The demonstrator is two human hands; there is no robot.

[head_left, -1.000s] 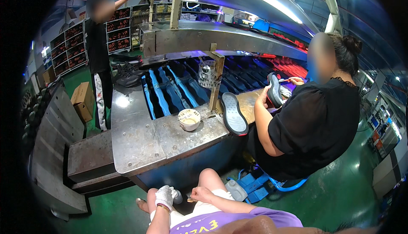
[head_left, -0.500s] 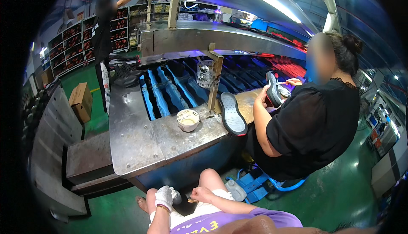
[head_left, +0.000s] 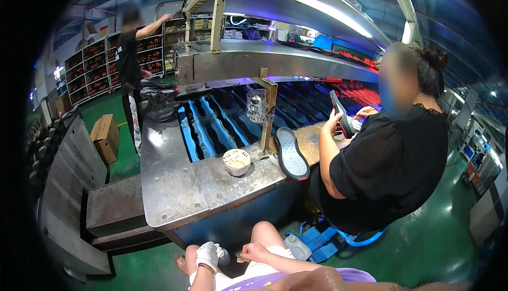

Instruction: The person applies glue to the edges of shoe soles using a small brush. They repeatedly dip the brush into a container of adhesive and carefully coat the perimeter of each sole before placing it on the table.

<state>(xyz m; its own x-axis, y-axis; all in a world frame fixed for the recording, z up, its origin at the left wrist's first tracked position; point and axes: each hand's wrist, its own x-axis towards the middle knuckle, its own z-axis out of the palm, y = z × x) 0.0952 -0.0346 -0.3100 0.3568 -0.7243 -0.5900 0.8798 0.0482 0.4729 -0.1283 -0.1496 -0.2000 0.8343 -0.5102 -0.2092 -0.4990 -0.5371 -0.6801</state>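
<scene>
Nearest, the gloved left hand point(head_left: 208, 255) curls, whether on anything I cannot tell, beside the right hand point(head_left: 256, 252), fingers clamped on a small tan object point(head_left: 242, 260), with a pale cup point(head_left: 236, 164) and dark-rimmed sole point(head_left: 291, 153) beyond on the desk point(head_left: 168, 188).

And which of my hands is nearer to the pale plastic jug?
Right: the bare right hand is left of the jug; the gloved left hand is farther left, beyond the right one.
</scene>
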